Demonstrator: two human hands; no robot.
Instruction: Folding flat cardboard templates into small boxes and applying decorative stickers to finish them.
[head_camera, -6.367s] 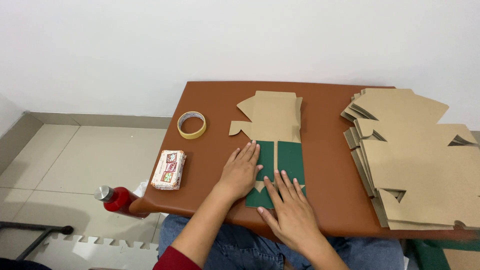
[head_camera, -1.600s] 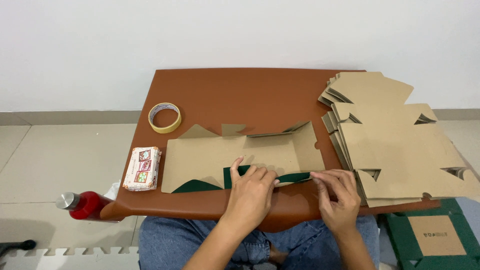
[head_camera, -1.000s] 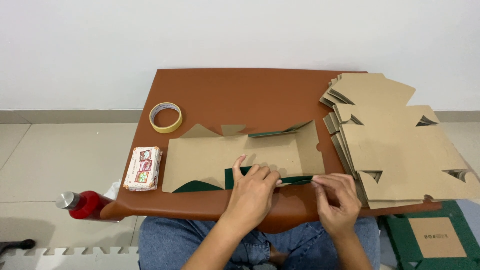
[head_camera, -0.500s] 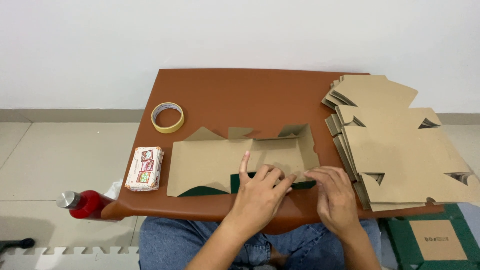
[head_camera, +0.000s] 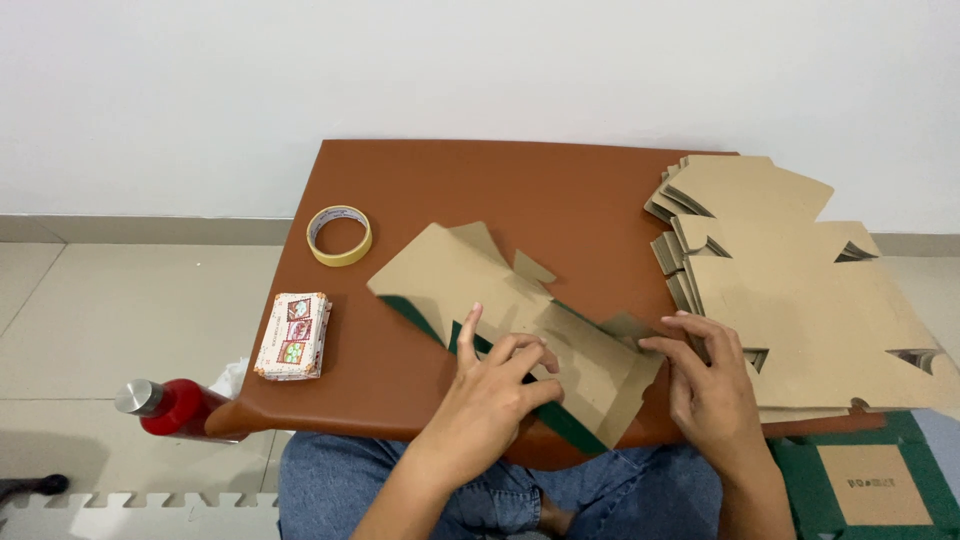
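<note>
Cardboard box blank (head_camera: 520, 320) under left hand (head_camera: 495, 390), right hand (head_camera: 710, 385) beside

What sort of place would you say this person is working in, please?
Probably a makeshift box-folding spot in a home or small workshop: a small brown table over the lap, a stack of flat cardboard blanks, tape roll, tiled floor.

- You sit at a small brown table (head_camera: 420, 170) with rounded corners, pushed near a plain white wall (head_camera: 400, 70).
- A grey skirting strip (head_camera: 140, 229) runs along the wall's foot.
- Below you lie pale beige floor tiles (head_camera: 120, 300), evenly lit.
- White foam mat edging (head_camera: 130, 505) shows at lower left, green matting (head_camera: 920, 470) at lower right.
</note>
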